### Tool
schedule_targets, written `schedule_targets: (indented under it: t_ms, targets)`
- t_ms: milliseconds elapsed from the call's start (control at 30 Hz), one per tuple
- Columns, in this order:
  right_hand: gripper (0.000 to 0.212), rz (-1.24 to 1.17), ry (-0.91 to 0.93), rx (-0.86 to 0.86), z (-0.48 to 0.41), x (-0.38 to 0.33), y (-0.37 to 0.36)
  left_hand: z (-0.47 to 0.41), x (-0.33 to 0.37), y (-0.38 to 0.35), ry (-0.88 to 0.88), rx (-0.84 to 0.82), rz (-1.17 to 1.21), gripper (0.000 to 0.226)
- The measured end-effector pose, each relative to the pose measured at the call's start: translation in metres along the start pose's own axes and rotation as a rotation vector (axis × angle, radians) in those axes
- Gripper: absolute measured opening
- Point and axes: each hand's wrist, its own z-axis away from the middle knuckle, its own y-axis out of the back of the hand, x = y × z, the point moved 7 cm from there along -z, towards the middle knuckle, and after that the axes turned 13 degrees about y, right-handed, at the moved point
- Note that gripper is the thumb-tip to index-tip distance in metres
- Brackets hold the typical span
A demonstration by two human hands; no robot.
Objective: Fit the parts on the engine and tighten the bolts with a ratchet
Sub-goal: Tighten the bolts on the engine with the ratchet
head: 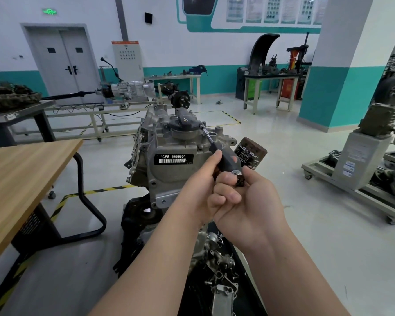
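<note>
Mid-tightening: left hand (201,188) wrapped around the ratchet (224,156) handle, right hand (244,201) closed on its butt, apparently; socket seated on a bolt (201,126) atop the engine (169,156). Next: steady turning, socket kept square.

At the centre of the frame stands a grey cast-metal engine (169,156) with a black label reading "CFB 666660" (173,159) on its near face and a round black filler cap (183,124) on top. A black-handled driver tool with a slim metal shaft (217,147) slants up to the engine's top, just right of the cap. The left hand (200,190) wraps the handle; the right hand (244,206) closes over its butt end. A rusty brown cylindrical oil filter (251,153) sits right of the engine. A light wooden table (21,174) fills the left edge.
</note>
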Motion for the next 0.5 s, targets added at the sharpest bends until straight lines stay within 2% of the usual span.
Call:
schedule_targets:
  t_ms: [67,167,333,433,500]
  targets:
    - [0.028,0.095,0.017,-0.014,-0.001,-0.002,0.002,-0.006,-0.002,0.002,-0.006,0.001,0.025,0.04]
    - [0.031,0.381,0.103,-0.057,-0.005,-0.01,0.007,-0.011,-0.004,0.002,-0.018,-0.021,0.021,0.041]
    - [0.029,1.208,0.42,-0.057,-0.006,-0.039,0.003,-0.013,-0.001,-0.007,-0.077,-0.102,0.116,0.041]
    - [0.02,1.536,0.581,-0.154,-0.001,-0.044,-0.011,-0.008,0.002,-0.009,-0.093,-0.164,0.181,0.04]
    - [0.023,1.804,0.677,-0.203,0.005,-0.041,-0.022,-0.004,0.003,-0.013,-0.071,-0.249,0.218,0.047]
